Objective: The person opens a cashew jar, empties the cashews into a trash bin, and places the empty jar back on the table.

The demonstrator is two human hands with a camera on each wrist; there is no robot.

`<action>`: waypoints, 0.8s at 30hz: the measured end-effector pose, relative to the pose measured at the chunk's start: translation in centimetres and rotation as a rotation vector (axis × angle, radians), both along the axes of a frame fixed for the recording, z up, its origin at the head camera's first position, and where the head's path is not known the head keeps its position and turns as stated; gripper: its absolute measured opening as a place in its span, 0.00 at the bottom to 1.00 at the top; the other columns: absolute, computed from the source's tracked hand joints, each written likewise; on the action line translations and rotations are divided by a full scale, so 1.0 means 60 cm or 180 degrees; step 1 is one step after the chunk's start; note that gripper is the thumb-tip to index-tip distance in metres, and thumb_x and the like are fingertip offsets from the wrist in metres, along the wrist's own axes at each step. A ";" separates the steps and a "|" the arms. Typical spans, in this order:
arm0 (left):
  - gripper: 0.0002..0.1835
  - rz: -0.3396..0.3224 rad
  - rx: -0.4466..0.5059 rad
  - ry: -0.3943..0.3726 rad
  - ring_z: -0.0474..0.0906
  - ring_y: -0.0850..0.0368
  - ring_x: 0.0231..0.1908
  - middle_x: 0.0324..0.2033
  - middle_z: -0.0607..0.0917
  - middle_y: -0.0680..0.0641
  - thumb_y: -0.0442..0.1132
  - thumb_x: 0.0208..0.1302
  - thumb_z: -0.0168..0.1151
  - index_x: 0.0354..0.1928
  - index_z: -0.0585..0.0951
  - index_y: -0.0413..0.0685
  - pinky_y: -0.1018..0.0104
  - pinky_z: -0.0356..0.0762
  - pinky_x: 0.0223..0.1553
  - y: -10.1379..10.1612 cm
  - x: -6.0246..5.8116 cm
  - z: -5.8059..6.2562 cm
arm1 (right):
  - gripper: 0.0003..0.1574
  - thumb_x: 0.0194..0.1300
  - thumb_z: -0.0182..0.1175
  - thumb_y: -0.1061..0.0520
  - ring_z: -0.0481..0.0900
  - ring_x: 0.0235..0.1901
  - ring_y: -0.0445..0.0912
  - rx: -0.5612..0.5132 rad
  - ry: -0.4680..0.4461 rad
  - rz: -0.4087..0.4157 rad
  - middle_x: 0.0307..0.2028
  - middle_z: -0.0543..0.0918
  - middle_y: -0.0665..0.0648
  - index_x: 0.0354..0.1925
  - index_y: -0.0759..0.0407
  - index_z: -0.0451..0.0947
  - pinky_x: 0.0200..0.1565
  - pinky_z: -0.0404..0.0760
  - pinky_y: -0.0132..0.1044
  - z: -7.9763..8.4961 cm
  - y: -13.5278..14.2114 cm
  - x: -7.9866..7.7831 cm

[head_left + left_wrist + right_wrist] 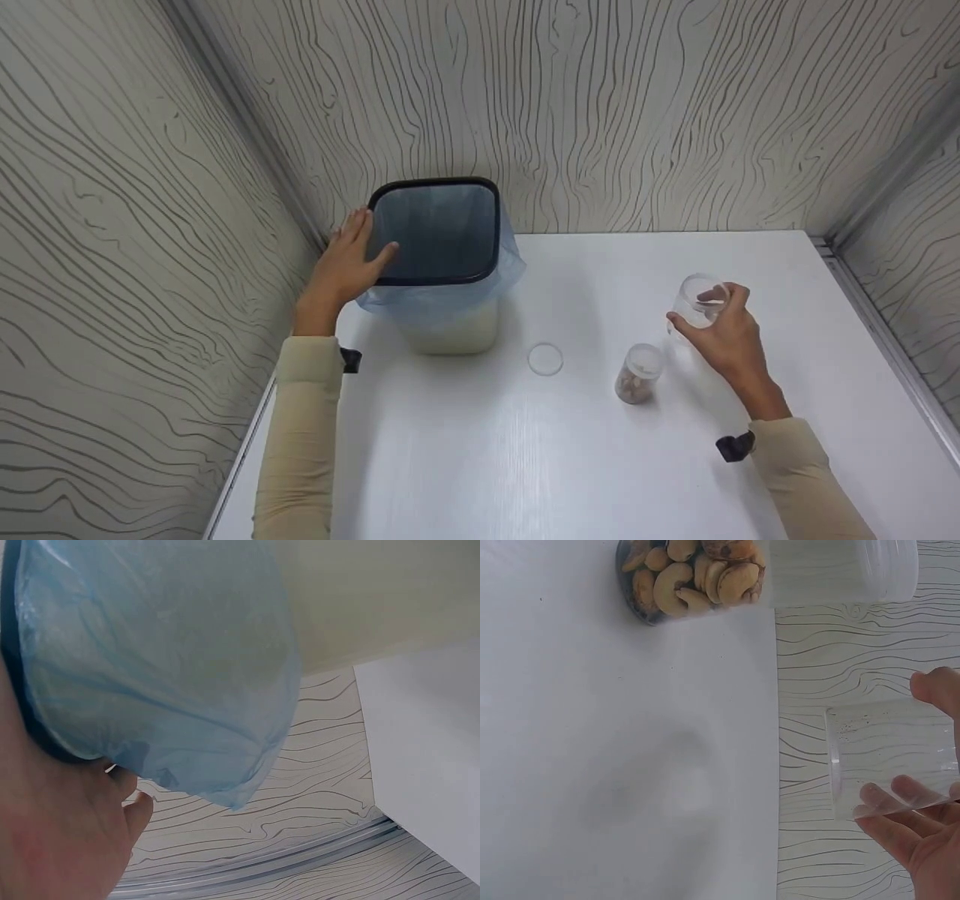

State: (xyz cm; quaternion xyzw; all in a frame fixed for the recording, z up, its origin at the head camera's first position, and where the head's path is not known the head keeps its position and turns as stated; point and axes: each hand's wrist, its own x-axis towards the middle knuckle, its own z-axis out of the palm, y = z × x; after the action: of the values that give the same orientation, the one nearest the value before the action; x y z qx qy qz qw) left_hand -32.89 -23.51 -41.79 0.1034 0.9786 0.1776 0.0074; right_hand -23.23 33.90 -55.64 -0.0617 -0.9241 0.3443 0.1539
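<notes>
At the left rim of a pale bin [454, 335] with a black rim, my left hand [341, 262] rests with its fingers extended outside and its thumb reaching over the opening. A blue bin bag [165, 667] lines the bin and hangs over its outside. My right hand [731, 334] holds a clear plastic jar [889, 750] above the white table, thumb on one side and fingers on the other. Nothing shows inside this jar. Left of that hand stands another jar [637, 379] with a whitish top, its lower part holding several cashews and other nuts [701, 577].
A clear round disc [545, 359], perhaps a lid, lies on the white table [465, 450] between the bin and the nut jar. Wood-grain patterned panels [585, 112] rise behind and at both sides. A metal rail [892, 360] runs along the right edge.
</notes>
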 end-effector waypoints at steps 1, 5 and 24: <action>0.49 -0.0001 0.0000 -0.0003 0.34 0.42 0.87 0.87 0.37 0.43 0.68 0.83 0.40 0.87 0.39 0.45 0.44 0.34 0.86 0.000 0.000 0.000 | 0.58 0.67 0.74 0.41 0.77 0.60 0.78 -0.0007 -0.0016 -0.0011 0.65 0.78 0.73 0.72 0.66 0.50 0.53 0.80 0.69 -0.002 0.001 0.001; 0.49 0.0005 0.0018 -0.0020 0.33 0.43 0.87 0.87 0.37 0.44 0.68 0.83 0.40 0.87 0.38 0.45 0.45 0.33 0.86 -0.001 0.002 0.001 | 0.57 0.67 0.74 0.41 0.76 0.61 0.78 -0.0026 -0.0023 -0.0029 0.65 0.78 0.74 0.72 0.66 0.50 0.54 0.79 0.70 -0.008 0.005 0.003; 0.49 -0.0016 0.0035 0.0014 0.32 0.45 0.87 0.87 0.38 0.43 0.68 0.82 0.41 0.87 0.39 0.44 0.45 0.33 0.86 -0.002 -0.004 -0.005 | 0.59 0.66 0.75 0.42 0.78 0.59 0.76 -0.0104 -0.0138 -0.0088 0.65 0.78 0.75 0.73 0.67 0.48 0.49 0.79 0.61 -0.040 0.022 0.012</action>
State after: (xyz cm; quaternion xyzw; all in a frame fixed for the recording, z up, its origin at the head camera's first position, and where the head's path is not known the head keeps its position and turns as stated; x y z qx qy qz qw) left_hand -33.13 -23.61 -42.09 0.1063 0.9774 0.1828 0.0051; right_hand -22.52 35.24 -58.06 -0.0845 -0.9206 0.3557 0.1375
